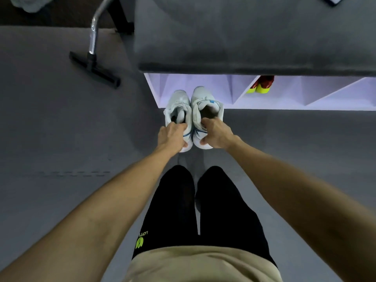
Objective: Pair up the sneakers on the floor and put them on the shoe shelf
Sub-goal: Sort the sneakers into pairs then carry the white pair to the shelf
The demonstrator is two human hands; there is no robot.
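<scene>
Two white sneakers (193, 117) sit paired, toes at the shoe shelf (284, 104) edge; the left hand (173, 137) grips one heel, the right hand (216, 135) the other. One red-and-yellow pair (261, 85) is already shelved. Sliding this pair fully in seems left.

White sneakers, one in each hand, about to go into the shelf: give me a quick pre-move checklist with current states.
1. Left hand grips the left white sneaker at the heel: ok.
2. Right hand grips the right white sneaker at the heel: ok.
3. Pair side by side, toes toward the shoe shelf: ok.
4. Compartment ahead free of shoes: cannot tell, toes cover it.
5. Red and yellow sneakers sit in another compartment, to the right: ok.
</scene>
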